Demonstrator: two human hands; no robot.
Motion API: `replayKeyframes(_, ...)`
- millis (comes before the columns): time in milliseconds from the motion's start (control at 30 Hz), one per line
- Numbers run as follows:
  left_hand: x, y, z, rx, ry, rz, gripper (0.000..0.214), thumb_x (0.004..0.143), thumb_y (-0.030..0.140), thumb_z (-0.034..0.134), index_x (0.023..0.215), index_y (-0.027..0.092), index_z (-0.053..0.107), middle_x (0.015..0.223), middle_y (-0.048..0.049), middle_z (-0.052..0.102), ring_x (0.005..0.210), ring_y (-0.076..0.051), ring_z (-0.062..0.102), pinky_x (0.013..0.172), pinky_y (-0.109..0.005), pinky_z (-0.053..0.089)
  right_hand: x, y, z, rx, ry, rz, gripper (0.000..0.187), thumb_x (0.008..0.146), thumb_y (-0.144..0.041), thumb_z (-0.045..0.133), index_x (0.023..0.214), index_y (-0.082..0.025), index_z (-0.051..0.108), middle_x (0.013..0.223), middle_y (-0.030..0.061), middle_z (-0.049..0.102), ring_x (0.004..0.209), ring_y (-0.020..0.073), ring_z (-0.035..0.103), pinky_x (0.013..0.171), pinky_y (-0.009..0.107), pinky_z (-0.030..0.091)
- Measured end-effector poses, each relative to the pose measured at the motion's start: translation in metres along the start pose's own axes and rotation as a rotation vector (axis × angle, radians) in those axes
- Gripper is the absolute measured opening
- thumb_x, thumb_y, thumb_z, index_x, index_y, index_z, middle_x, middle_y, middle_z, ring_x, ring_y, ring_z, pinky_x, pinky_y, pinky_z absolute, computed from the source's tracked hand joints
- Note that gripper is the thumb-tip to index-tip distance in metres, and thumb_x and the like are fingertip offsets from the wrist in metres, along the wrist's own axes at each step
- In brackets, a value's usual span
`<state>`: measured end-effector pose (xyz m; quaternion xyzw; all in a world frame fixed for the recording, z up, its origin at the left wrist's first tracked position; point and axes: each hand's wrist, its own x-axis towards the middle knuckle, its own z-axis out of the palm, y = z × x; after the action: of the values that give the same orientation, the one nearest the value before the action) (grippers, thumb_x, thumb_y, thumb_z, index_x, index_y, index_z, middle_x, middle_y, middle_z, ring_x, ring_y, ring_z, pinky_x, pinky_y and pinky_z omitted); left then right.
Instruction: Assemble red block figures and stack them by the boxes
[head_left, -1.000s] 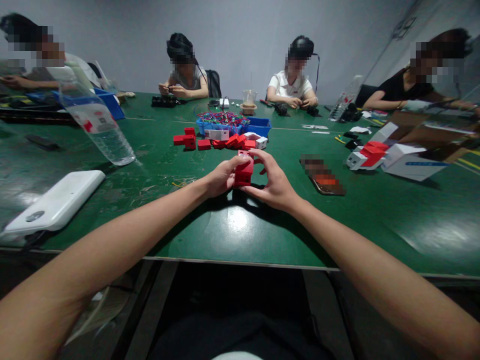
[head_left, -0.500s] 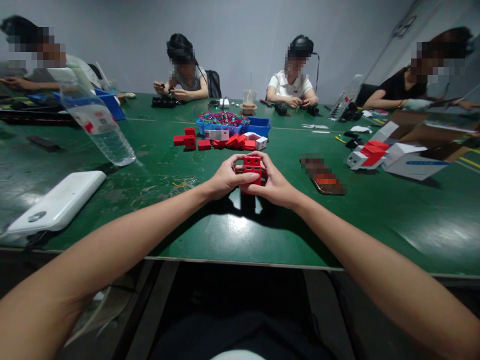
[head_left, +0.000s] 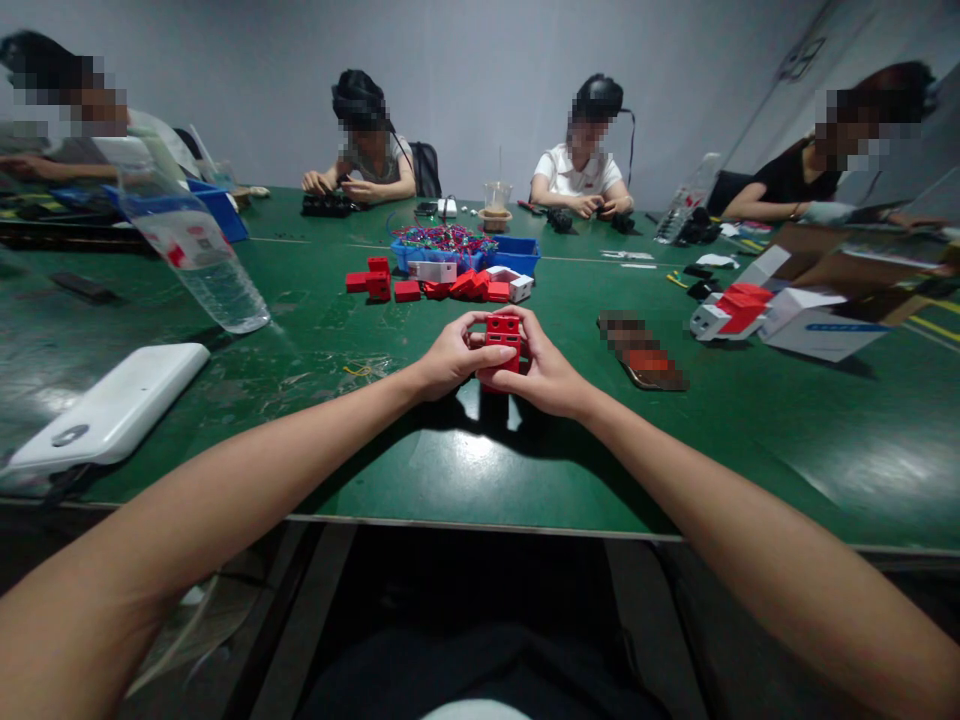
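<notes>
Between my two hands is a red plastic housing [head_left: 502, 328] with dark holes in its top face, held just above the green table. My left hand [head_left: 456, 356] is closed on its left side, thumb lying across the front. From the right, my right hand [head_left: 546, 366] grips the same housing, its thumb low on the front and fingers curled behind. Part of the red piece is hidden by the fingers. Just beyond lie several more red housings [head_left: 407, 290] and a white housing [head_left: 517, 283].
Behind the red pieces stand blue bins [head_left: 517, 250], one heaped with coloured wires [head_left: 446, 238]. A phone [head_left: 641, 352] and an open carton [head_left: 821, 325] lie to the right. On the left are a water bottle [head_left: 199, 245] and a white power bank [head_left: 120, 405]. Several people sit around the table.
My hands keep the same grip on the red housing. The whole view has shifted very slightly. Across the table, one person's hand has moved lower over a black item.
</notes>
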<state>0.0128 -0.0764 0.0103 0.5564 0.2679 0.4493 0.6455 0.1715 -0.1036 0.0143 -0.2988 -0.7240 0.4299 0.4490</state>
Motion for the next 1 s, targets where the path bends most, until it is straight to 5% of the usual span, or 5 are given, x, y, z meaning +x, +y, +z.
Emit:
replayKeyframes(367, 0.0005, 0.0032, -0.0017, 0.050, 0.018, -0.013, 0.071, 0.056, 0.035, 0.088, 0.113, 0.013, 0.052, 0.093, -0.0060, 0.071, 0.078, -0.018, 0.069, 0.079, -0.034, 0.055, -0.0017, 0.0032, -0.0015, -0.145, 0.028, -0.050, 0.073, 0.071, -0.037, 0.077, 0.128, -0.025, 0.035, 0.122, 0.0099, 0.058, 0.110, 0.0258, 0.063, 0.093, 0.043, 0.052)
replayKeyframes(733, 0.0016, 0.0011, 0.0017, -0.090, 0.017, -0.063, 0.067, 0.058, 0.028, 0.087, 0.113, 0.014, 0.051, 0.094, -0.0055, 0.071, 0.078, -0.016, 0.069, 0.080, -0.032, 0.054, 0.0001, 0.0039, -0.0062, 0.035, -0.060, 0.046, 0.071, 0.079, -0.041, 0.070, 0.135, -0.029, 0.028, 0.136, 0.0093, 0.047, 0.121, 0.0243, 0.055, 0.104, 0.044, 0.045)
replayKeyframes(1000, 0.0031, -0.0008, -0.0026, -0.039, -0.003, -0.012, 0.069, 0.057, 0.028, 0.088, 0.113, 0.014, 0.051, 0.092, -0.0050, 0.071, 0.081, -0.018, 0.070, 0.084, -0.035, 0.054, 0.0016, 0.0018, -0.0033, 0.188, -0.090, 0.070, 0.076, 0.073, -0.039, 0.075, 0.131, -0.030, 0.029, 0.128, 0.0069, 0.055, 0.117, 0.0242, 0.058, 0.102, 0.043, 0.047)
